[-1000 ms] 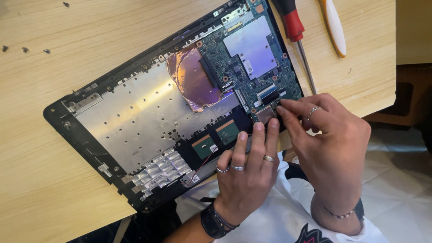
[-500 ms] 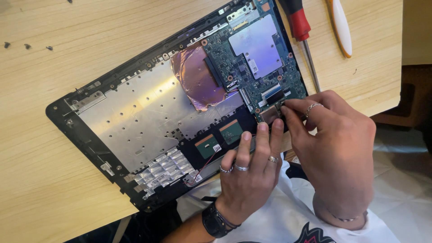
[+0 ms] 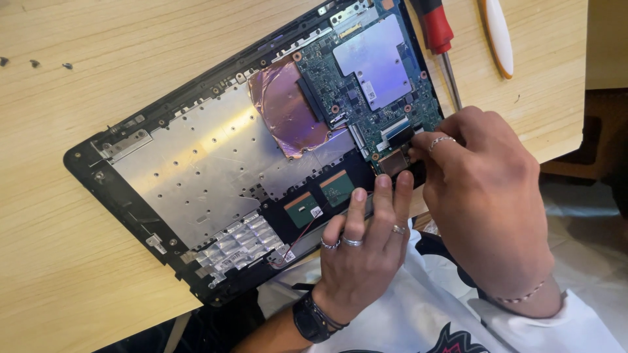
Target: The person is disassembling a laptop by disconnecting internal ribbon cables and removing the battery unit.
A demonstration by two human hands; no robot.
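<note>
Green motherboard (image 3: 366, 78) sits upper centre in the opened laptop chassis (image 3: 131, 196). Your right hand (image 3: 484, 196) pinches a small connector (image 3: 396, 160) at its lower edge; your left hand (image 3: 363, 252) presses fingertips flat on the chassis beside it.

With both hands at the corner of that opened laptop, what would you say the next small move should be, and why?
Probably a gentle seating or lifting of the small part at the green circuit board corner. The right hand pinches there with its fingertips, while the left hand presses fingertips on the laptop chassis beside it, steadying it. The red-handled screwdriver lies unused on the wooden table.
</note>
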